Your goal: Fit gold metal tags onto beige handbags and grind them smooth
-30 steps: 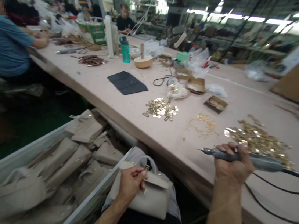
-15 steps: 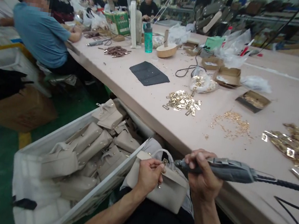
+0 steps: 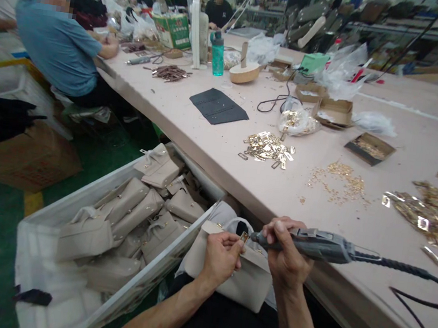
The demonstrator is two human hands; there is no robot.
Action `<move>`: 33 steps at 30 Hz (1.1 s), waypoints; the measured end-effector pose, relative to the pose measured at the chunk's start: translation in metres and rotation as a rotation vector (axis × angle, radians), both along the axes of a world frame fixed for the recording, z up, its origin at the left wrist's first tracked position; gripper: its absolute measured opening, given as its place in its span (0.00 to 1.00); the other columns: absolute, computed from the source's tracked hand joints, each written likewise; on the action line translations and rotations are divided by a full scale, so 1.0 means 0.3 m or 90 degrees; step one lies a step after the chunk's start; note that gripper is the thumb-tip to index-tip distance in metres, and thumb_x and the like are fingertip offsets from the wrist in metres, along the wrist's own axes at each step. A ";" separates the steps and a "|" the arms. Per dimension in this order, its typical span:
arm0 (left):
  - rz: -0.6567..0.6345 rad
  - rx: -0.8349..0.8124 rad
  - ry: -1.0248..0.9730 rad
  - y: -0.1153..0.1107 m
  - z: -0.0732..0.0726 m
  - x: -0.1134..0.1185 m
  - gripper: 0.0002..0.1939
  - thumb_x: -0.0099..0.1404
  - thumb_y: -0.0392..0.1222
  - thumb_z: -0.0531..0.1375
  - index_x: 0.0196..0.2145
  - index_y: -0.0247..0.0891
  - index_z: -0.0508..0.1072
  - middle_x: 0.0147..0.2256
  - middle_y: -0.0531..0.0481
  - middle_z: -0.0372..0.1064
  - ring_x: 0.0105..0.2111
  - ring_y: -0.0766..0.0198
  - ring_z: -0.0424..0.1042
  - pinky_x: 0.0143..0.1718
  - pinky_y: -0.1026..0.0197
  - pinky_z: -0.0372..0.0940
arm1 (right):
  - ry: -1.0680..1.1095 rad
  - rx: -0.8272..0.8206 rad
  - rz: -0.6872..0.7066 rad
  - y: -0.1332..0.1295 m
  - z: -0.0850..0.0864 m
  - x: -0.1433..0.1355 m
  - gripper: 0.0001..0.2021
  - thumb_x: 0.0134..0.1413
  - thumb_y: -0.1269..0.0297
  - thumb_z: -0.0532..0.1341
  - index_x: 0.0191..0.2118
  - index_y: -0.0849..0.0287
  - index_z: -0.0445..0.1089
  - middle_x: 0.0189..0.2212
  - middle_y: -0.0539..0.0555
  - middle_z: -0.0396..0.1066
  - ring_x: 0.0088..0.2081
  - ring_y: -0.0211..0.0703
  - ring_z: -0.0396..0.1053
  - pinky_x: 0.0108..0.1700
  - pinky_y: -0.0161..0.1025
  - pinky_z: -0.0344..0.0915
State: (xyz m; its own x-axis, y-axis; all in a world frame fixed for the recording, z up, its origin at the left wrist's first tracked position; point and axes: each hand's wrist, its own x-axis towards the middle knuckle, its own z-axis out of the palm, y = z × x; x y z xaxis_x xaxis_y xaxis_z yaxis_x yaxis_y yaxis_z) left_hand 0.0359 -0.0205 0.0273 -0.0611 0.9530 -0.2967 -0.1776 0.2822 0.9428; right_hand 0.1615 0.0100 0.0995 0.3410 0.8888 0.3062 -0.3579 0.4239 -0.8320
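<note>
Your left hand pinches the gold fitting on the beige handbag (resting on your lap) while your right hand grips the electric screwdriver, its tip apparently at the fitting, so next it needs steady, straight pressure.

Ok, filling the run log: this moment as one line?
left hand: pinching clasp on bag | right hand: holding driver, tip at clasp

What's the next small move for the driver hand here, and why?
Probably ease the electric screwdriver tip the last bit onto the gold fitting. The right hand has the tip just beside it, and the left hand pinches the fitting against the beige handbag flap.
</note>
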 end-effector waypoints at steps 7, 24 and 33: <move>-0.011 0.002 0.026 -0.015 0.015 0.003 0.15 0.61 0.48 0.68 0.34 0.29 0.77 0.26 0.44 0.76 0.12 0.70 0.66 0.11 0.70 0.59 | -0.071 0.031 0.045 -0.010 0.004 0.009 0.08 0.61 0.69 0.68 0.31 0.56 0.70 0.26 0.48 0.68 0.24 0.37 0.65 0.26 0.37 0.60; -0.070 0.042 0.034 -0.015 0.007 0.008 0.15 0.62 0.50 0.68 0.30 0.32 0.77 0.22 0.49 0.72 0.13 0.70 0.65 0.13 0.69 0.57 | -0.266 0.023 0.211 -0.023 0.040 0.069 0.14 0.57 0.67 0.72 0.23 0.58 0.70 0.25 0.52 0.70 0.29 0.42 0.69 0.32 0.40 0.65; -0.082 0.023 0.004 0.052 -0.097 -0.032 0.24 0.56 0.55 0.71 0.40 0.29 0.80 0.26 0.44 0.78 0.16 0.65 0.70 0.17 0.66 0.65 | 0.064 0.086 0.052 0.011 0.161 0.342 0.07 0.59 0.64 0.67 0.32 0.57 0.71 0.33 0.48 0.68 0.21 0.30 0.59 0.28 0.36 0.63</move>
